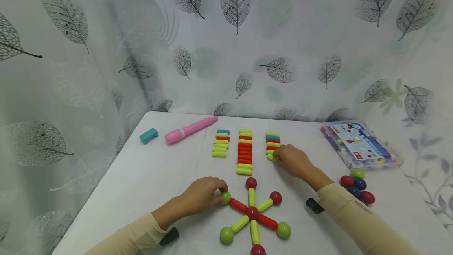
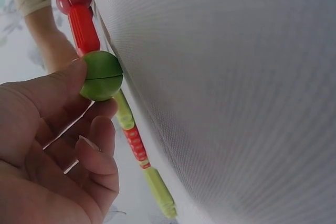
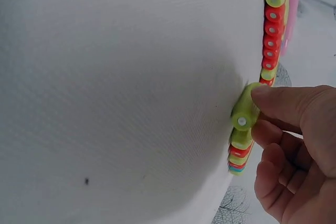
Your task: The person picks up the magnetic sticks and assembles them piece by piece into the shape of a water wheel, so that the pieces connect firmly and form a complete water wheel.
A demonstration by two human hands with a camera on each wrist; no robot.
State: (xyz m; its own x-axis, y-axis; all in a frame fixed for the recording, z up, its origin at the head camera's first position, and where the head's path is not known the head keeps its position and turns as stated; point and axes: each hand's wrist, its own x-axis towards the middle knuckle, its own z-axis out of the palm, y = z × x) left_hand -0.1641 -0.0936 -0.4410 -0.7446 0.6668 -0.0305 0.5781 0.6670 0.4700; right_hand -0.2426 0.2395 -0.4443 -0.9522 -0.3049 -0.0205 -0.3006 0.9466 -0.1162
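My left hand (image 1: 202, 196) pinches a green ball (image 2: 102, 76) between thumb and fingers, at the outer end of a red rod (image 1: 238, 205). That rod belongs to a flat star of red and yellow-green rods around a central red ball (image 1: 252, 213), with red or green balls at the other arm ends. Farther back, my right hand (image 1: 294, 161) pinches a yellow-green rod (image 3: 245, 108) at the near end of the right-hand row of rods (image 1: 273, 141). A pale dot shows in the rod's end in the right wrist view.
Two more rows of coloured rods, a left row (image 1: 221, 143) and a middle row (image 1: 245, 150), lie alongside. Behind them are a pink pen-like stick (image 1: 191, 130) and a teal block (image 1: 148, 135). At right sit a clear plastic case (image 1: 361, 145) and several loose balls (image 1: 357, 184).
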